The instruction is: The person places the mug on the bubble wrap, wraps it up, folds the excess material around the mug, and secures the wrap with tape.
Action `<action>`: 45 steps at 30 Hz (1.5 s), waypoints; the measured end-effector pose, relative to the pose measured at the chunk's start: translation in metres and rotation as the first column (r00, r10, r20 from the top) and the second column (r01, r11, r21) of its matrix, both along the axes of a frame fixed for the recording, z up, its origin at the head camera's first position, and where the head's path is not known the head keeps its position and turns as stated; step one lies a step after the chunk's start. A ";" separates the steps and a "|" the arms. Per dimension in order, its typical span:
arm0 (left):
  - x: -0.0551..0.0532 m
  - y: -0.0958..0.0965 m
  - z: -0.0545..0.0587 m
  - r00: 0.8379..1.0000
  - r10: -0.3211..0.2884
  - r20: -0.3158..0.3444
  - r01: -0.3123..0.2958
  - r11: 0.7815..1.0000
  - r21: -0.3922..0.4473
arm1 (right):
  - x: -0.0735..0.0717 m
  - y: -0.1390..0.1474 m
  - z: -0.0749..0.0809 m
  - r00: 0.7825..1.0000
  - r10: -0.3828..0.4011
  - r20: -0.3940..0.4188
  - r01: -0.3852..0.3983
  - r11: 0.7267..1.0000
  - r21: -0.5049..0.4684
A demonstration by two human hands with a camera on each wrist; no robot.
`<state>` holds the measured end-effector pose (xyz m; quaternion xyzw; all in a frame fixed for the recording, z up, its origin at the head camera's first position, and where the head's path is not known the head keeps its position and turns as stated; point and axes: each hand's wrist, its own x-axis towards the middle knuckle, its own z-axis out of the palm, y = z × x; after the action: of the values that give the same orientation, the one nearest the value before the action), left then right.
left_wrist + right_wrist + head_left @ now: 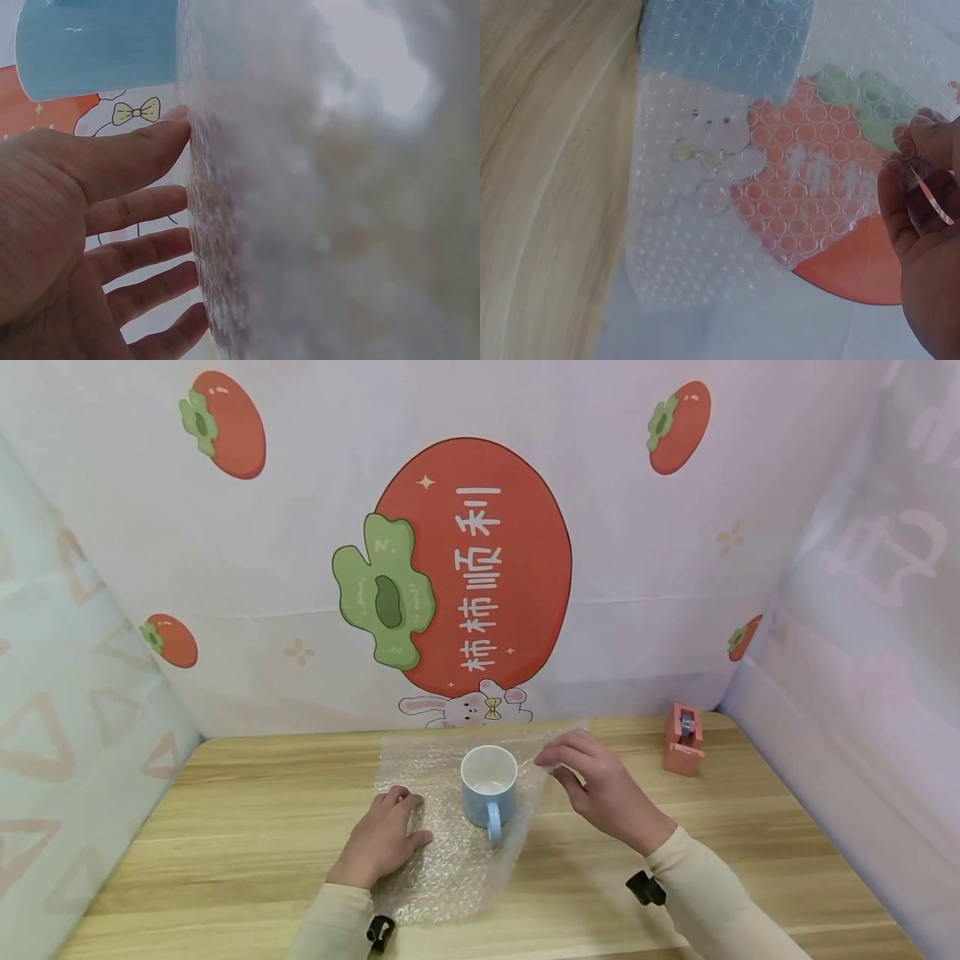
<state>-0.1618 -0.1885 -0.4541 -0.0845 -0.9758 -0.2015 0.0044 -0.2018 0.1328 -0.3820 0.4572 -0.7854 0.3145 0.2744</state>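
A light blue mug with a white inside stands upright on a sheet of bubble wrap, its handle toward the front. My right hand pinches the sheet's right edge and holds it raised beside the mug. Seen from the right wrist, the lifted bubble wrap hangs in front of the mug, between it and the camera. On the left part of the sheet rests my left hand. In the left wrist view that hand's fingers are spread, with their tips touching the bubble wrap.
A pink tape dispenser with a roll of tape stands at the back right of the wooden table. Behind the table hangs a printed cloth, and more cloth closes off both sides.
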 end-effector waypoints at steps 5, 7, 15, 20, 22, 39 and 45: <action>0.001 0.001 0.002 1.000 -0.001 0.004 0.001 1.000 0.013 | -0.005 -0.011 0.003 1.000 0.006 0.009 -0.006 1.000 0.005; 0.001 0.001 0.003 1.000 -0.001 0.005 0.001 1.000 0.012 | -0.007 -0.015 0.005 1.000 0.009 0.011 -0.009 1.000 0.008; 0.002 0.001 0.004 1.000 -0.001 0.009 0.001 1.000 0.011 | -0.016 -0.032 0.006 1.000 0.021 -0.010 -0.021 1.000 0.013; 0.002 0.001 0.004 1.000 -0.003 0.009 0.003 1.000 0.005 | -0.020 -0.042 0.007 0.999 0.034 -0.008 -0.034 0.999 0.011; 0.002 0.001 0.004 1.000 -0.003 0.007 0.003 1.000 0.002 | -0.021 -0.045 0.008 0.999 0.038 -0.009 -0.038 0.999 0.011; 0.002 0.002 0.004 1.000 0.001 0.010 -0.001 1.000 -0.005 | -0.030 -0.067 0.003 0.999 0.011 0.043 -0.014 0.998 0.061; 0.002 0.002 0.005 1.000 -0.001 0.011 0.002 1.000 -0.008 | -0.032 -0.073 0.004 0.997 -0.004 0.072 -0.003 0.996 0.095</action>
<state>-0.1597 -0.1868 -0.4490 -0.0842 -0.9766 -0.1981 -0.0013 -0.2340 0.0594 -0.3783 0.4579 -0.8089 0.2933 0.2238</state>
